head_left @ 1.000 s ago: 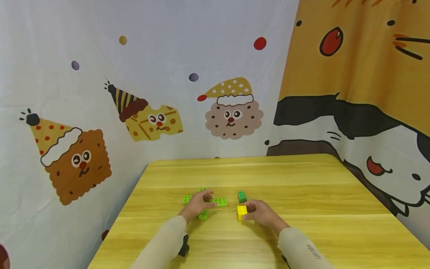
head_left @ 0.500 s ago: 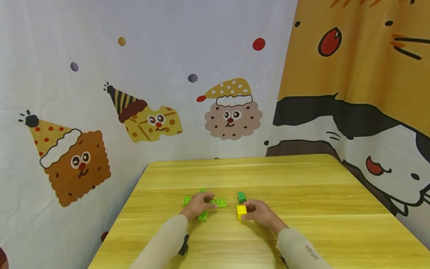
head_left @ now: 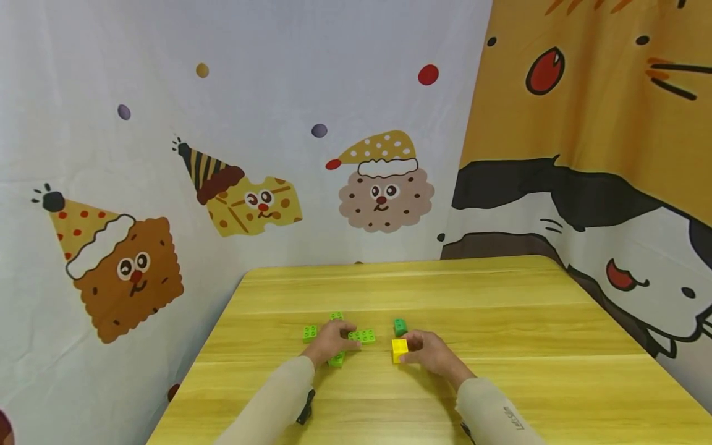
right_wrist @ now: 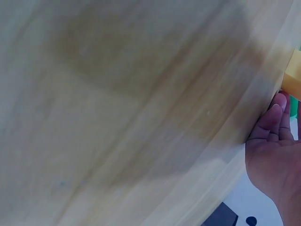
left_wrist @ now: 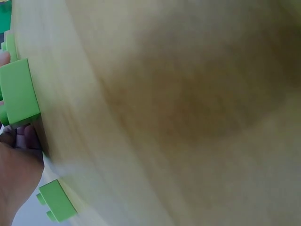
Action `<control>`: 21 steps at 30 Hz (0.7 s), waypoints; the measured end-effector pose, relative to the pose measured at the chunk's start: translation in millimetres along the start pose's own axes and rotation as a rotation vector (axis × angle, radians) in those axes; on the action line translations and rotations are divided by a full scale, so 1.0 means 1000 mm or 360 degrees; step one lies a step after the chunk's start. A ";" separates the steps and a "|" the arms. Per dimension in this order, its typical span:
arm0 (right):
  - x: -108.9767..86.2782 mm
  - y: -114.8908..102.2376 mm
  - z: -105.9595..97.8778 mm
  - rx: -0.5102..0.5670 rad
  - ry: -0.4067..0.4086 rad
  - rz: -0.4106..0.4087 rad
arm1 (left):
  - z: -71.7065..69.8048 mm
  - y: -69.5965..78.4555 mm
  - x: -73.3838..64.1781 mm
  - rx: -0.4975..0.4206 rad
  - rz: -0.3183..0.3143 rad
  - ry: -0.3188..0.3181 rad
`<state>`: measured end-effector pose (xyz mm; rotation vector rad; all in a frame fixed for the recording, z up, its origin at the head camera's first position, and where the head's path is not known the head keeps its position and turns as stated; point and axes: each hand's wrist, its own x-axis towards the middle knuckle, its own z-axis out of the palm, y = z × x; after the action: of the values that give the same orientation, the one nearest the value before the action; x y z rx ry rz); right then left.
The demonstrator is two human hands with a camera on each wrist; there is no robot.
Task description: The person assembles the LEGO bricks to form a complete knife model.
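My right hand (head_left: 436,352) pinches a yellow block (head_left: 400,350) between thumb and fingers at its right side. In the right wrist view, fingertips sit right at the yellow block (right_wrist: 294,75). A darker green brick (head_left: 400,327) stands just beyond it. My left hand (head_left: 330,343) is bent over a group of light green bricks, thumb and index finger on either side of the left end of a long light green brick (head_left: 364,335). Other light green bricks lie around this hand: one at left (head_left: 309,333), one behind (head_left: 336,316), one in front (head_left: 336,360).
The wooden tabletop (head_left: 473,290) carries all the bricks near its middle. A cloth backdrop (head_left: 267,93) with printed cartoon figures hangs behind and beside the table. Dark straps (head_left: 306,408) circle the wrists over pale sleeves.
The left hand has shifted slightly right and its thumb a little lower, showing more of the left-hand brick. The right hand keeps its hold on the yellow block.
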<state>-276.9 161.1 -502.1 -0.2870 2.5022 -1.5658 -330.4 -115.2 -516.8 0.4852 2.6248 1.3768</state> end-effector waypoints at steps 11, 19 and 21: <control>0.003 0.006 0.000 -0.0016 0.0050 0.0014 | 0.002 0.004 -0.001 0.0046 0.0057 0.0027; 0.006 0.008 0.002 0.0015 0.0097 0.0068 | 0.002 0.004 0.002 0.0138 0.0084 0.0050; 0.006 0.007 0.002 0.0027 0.0100 0.0074 | 0.001 0.005 0.002 0.0166 0.0070 0.0048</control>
<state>-282.9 161.3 -509.6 -0.1788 2.5217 -1.6009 -331.1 -111.1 -513.2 0.5425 2.7366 1.2738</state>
